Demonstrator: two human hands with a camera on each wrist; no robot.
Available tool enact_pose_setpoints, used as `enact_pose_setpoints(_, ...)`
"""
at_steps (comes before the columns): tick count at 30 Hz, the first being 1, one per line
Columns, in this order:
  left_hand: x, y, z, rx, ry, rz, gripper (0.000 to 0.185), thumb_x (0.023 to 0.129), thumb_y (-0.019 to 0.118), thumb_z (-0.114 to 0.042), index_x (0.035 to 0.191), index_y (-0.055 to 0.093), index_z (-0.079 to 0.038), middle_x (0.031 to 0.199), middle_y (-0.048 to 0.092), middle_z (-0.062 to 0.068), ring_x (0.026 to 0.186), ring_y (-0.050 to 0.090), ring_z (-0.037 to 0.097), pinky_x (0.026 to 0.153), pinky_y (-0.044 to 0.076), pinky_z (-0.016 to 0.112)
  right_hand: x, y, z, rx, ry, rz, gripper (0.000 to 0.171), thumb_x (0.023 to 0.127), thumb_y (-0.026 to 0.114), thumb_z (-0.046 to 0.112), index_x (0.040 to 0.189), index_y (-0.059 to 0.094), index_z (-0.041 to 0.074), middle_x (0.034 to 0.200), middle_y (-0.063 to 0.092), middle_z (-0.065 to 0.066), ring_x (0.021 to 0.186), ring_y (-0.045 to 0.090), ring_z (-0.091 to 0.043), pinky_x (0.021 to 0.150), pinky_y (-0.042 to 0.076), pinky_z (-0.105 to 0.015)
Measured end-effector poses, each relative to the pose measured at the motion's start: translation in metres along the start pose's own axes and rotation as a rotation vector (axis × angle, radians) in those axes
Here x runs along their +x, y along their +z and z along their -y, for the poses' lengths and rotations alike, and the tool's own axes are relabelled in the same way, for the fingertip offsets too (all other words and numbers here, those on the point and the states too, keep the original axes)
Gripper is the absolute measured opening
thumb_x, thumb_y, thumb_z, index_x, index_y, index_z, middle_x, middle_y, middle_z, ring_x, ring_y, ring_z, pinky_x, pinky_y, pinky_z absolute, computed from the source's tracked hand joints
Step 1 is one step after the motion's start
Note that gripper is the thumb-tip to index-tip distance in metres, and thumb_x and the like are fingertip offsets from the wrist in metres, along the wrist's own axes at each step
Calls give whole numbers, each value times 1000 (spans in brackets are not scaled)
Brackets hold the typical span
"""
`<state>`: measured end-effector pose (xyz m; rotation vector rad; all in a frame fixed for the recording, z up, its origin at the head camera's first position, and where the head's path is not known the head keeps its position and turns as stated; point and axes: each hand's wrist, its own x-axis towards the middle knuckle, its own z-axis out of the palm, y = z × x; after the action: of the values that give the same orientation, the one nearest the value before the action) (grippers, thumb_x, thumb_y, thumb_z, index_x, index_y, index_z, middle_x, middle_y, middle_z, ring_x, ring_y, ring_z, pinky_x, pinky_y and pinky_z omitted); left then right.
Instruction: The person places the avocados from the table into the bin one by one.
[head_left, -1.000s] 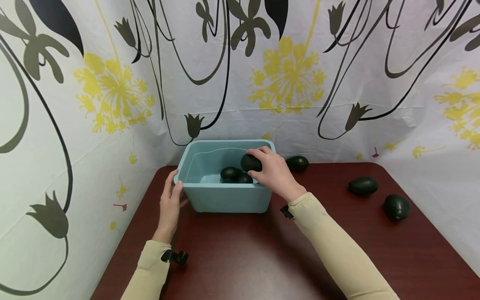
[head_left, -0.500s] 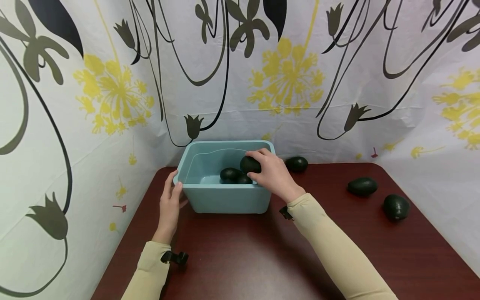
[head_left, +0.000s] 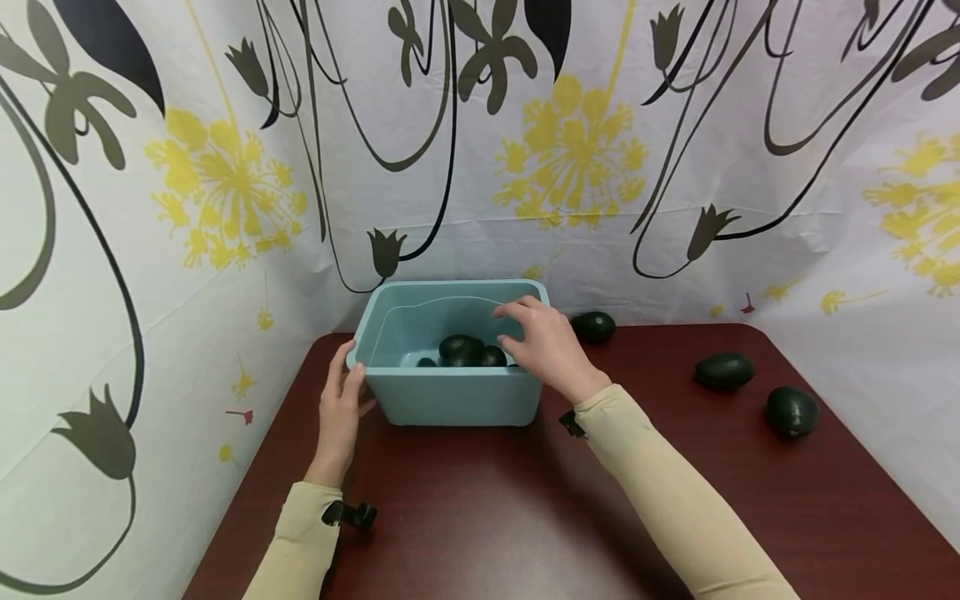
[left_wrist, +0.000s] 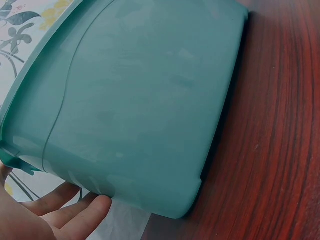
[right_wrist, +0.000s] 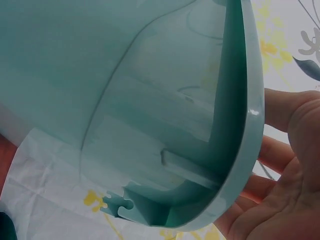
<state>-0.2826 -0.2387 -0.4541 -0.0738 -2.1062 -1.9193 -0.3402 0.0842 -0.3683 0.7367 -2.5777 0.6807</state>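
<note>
Three glossy oval avocados [head_left: 723, 372] on wood-grained red-brown table [head_left: 487, 517], right of smooth blue plastic tub [head_left: 452, 400] | more avocados [head_left: 461, 350] clustered inside | left hand [head_left: 341, 417] holding tub's left end | right hand [head_left: 551, 342] over right end, fingers parted, holding nothing

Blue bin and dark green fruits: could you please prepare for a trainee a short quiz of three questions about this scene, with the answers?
1. How many dark green fruits lie on the table outside the blue bin?
2. True or false: the right hand holds no fruit.
3. Which does the left hand touch? A) a fruit; B) the blue bin; C) the right hand.

Key:
1. Three.
2. True.
3. B.
</note>
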Motion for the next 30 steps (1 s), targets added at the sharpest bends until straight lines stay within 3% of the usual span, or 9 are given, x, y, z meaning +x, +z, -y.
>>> enact_pose_setpoints(13, 0, 0, -1, -7, -3, 2, 52, 106, 50, -40, 156, 34, -36, 147, 44, 15, 129, 52, 33, 97, 44, 65, -6, -11, -2, 38, -27, -63, 35, 93, 75, 21, 127, 68, 20, 121, 60, -1, 90, 61, -21, 75, 51, -42)
enact_pose_setpoints(20, 0, 0, 0, -2, -6, 1, 52, 107, 49, -39, 156, 33, -35, 148, 43, 14, 130, 51, 33, 97, 43, 66, -8, -16, -7, 26, -31, -80, 35, 93, 74, 22, 128, 67, 21, 121, 59, 0, 75, 57, -15, 67, 49, -37)
enact_pose_setpoints(30, -2, -1, -1, -8, -4, 6, 52, 106, 49, -40, 156, 34, -35, 147, 43, 16, 128, 51, 34, 97, 43, 66, -12, -25, -16, 24, -15, -86, 39, 92, 75, 21, 130, 66, 22, 121, 59, -2, 89, 61, -19, 72, 51, -39)
